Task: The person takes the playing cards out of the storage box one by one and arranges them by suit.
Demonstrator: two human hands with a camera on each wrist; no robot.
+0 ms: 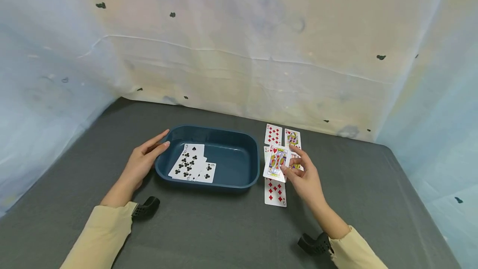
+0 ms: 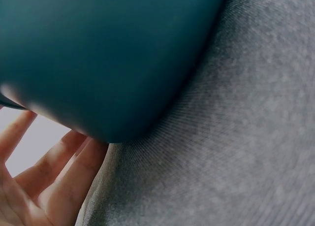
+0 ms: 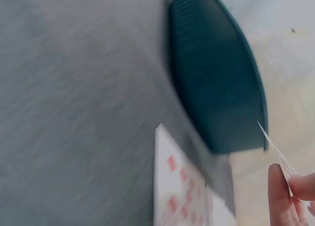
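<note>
My right hand point(image 1: 307, 175) pinches a king of hearts point(image 1: 276, 162) between thumb and fingers, above face-up red cards. In the right wrist view the held card point(image 3: 273, 147) appears edge-on. Below it lies a diamond card point(image 3: 172, 196). My left hand point(image 1: 142, 163) touches the left end of a dark blue tray point(image 1: 235, 157); its fingers point(image 2: 81, 172) are extended against the outer wall in the left wrist view. Inside the tray, a three of spades point(image 1: 196, 148) and several club cards point(image 1: 186, 167) overlap at the left.
Red cards lie right of the tray: a diamond card point(image 1: 274, 135) and a face card point(image 1: 293, 137) at the back, another diamond card point(image 1: 275, 194) in front. Others are partly covered by the right hand and king. Patterned cloth point(image 1: 239, 53) hangs behind the grey table point(image 1: 209, 227).
</note>
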